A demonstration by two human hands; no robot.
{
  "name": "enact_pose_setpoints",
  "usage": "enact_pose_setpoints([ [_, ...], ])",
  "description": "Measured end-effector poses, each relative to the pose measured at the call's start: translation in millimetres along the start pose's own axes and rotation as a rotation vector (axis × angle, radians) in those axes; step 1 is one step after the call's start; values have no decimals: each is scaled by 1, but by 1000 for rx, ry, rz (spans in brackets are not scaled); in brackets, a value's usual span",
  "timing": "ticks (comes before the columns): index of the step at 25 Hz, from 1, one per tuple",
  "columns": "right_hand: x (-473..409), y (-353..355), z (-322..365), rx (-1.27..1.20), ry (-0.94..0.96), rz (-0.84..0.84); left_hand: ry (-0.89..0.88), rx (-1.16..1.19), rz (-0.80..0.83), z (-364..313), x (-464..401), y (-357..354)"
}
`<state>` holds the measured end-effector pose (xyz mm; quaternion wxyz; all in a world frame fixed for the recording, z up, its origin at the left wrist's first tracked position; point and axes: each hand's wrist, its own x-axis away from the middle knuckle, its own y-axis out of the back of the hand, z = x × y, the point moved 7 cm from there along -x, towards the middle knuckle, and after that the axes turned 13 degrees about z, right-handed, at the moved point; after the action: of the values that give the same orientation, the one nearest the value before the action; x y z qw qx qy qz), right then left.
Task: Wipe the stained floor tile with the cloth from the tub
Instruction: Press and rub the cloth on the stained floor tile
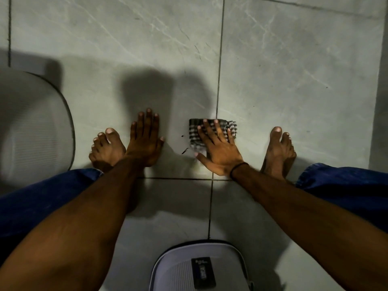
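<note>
Right hand presses the cloth flat beside the stain

The right hand (218, 148), fingers spread, pins the black-and-white checked cloth (212, 131) to the grey marble-look floor tile (126, 59); dark marks (184, 151) lie just left of the cloth, its long axis left-right; left hand (144, 139) rests open; the label in the pale plastic tub (199, 267) is unreadable

A home's grey marble-look floor tiles (126, 49), barefoot person.
</note>
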<state>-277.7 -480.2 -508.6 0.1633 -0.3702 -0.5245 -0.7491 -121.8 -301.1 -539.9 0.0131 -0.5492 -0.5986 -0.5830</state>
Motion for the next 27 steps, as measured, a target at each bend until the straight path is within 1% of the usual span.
enact_pose_setpoints([
  [2,-11,7,20,-38,-38,-28,-23,-27,-6,5,2,3],
  [3,-9,5,32,-19,-3,-35,-27,-39,-9,7,4,4],
  [5,6,-12,48,76,164,-8,-26,-48,-22,8,5,5],
  [7,27,-31,40,171,315,44,-19,-51,-26,5,5,5],
  [8,34,-35,30,202,344,53,-22,-56,-27,4,5,4],
  [10,30,-28,10,198,282,42,-27,-56,-32,4,5,3],
  [12,10,-10,7,102,119,-2,-22,-41,-28,6,4,4],
  [14,-6,2,23,-2,-6,-18,-21,-26,-16,5,3,5],
  [15,-7,0,34,5,-4,-18,-17,-29,-9,4,4,6],
  [16,-2,-10,44,52,55,-7,-13,-36,-7,3,6,7],
  [18,23,-36,50,203,261,52,-9,-48,-18,1,8,10],
  [19,37,-47,42,260,336,61,-7,-47,-23,1,9,11],
  [20,49,-53,29,280,367,46,-5,-45,-24,1,8,11],
  [21,56,-53,14,272,347,7,-7,-43,-20,1,8,9],
  [22,57,-49,-2,238,289,-27,-7,-41,-17,1,7,8],
  [24,39,-32,-21,136,118,-54,-3,-39,-17,2,6,6],
  [26,10,-13,-19,16,-44,-57,-6,-46,-28,3,5,5],
  [27,0,-7,-10,-14,-87,-61,-8,-51,-34,3,5,5],
])
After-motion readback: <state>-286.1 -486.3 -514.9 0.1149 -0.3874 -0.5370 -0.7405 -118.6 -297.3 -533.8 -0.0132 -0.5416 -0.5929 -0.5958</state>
